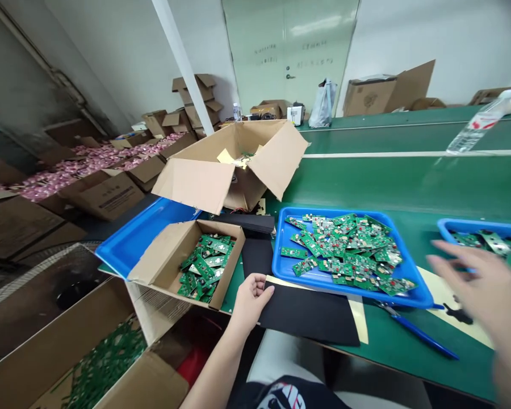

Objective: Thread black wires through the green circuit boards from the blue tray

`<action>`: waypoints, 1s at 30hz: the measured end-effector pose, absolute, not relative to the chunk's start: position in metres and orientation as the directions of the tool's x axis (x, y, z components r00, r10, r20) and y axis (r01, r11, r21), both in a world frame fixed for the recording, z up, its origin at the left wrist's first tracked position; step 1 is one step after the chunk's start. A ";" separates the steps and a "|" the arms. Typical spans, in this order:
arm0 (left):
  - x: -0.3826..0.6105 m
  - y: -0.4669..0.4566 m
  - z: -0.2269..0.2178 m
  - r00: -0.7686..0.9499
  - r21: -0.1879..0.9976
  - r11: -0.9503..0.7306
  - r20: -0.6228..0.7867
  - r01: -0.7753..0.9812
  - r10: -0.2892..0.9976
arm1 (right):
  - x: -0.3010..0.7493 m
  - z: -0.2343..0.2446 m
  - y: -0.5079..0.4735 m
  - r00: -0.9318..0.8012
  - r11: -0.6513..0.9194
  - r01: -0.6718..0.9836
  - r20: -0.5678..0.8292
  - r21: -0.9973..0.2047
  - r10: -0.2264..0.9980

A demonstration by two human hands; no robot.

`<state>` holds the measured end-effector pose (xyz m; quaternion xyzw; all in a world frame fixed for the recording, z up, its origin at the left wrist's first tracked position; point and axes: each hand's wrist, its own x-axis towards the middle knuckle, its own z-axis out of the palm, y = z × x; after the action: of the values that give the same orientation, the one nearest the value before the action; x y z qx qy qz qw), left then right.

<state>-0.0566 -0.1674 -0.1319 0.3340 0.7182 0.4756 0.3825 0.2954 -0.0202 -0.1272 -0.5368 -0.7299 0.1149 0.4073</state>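
Two hands are sharing the near side of this green table (472, 369), and honestly the left one is the only one actually touching the work. The left hand (251, 301) is pinching the left end of a black sheet (306, 312), thumb lying on top. That sheet is lying along the near edge with its long axis running left to right, slanting a bit toward the person at its right end, so most of it is stretching off to the right of the pinch. It's partly covering some yellow paper (360, 321). The right hand (479, 278) is hovering well apart from the sheet's right end, over by the right-hand blue tray (444, 226); it's blurry, but the fingers are looking spread and I'm not seeing anything in them. A blue-handled tool (426, 336) is lying slantwise between that hand and the sheet, and the middle blue tray (286, 267), loaded with circuit boards (340, 244), is sitting just beyond.
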 end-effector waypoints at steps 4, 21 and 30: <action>-0.050 -0.172 -0.125 -0.506 0.958 0.288 -0.248 0.001 0.826 | 0.158 -0.123 -0.078 -0.480 0.726 0.311 0.558 -0.614 0.677; -0.041 -0.180 -0.144 -0.434 0.971 0.228 -0.237 -0.073 0.869 | 0.102 -0.142 -0.104 -0.601 0.666 0.104 0.487 -0.739 0.634; -0.029 -0.176 -0.145 -0.408 0.964 0.266 -0.253 -0.025 0.878 | 0.122 -0.146 -0.102 -0.665 0.547 0.107 0.349 -0.830 0.660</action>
<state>-0.0293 -0.1758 -0.1445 0.3212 0.6632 0.5138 0.4394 0.1222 -0.1024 -0.1461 -0.2358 -0.8133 0.4135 0.3347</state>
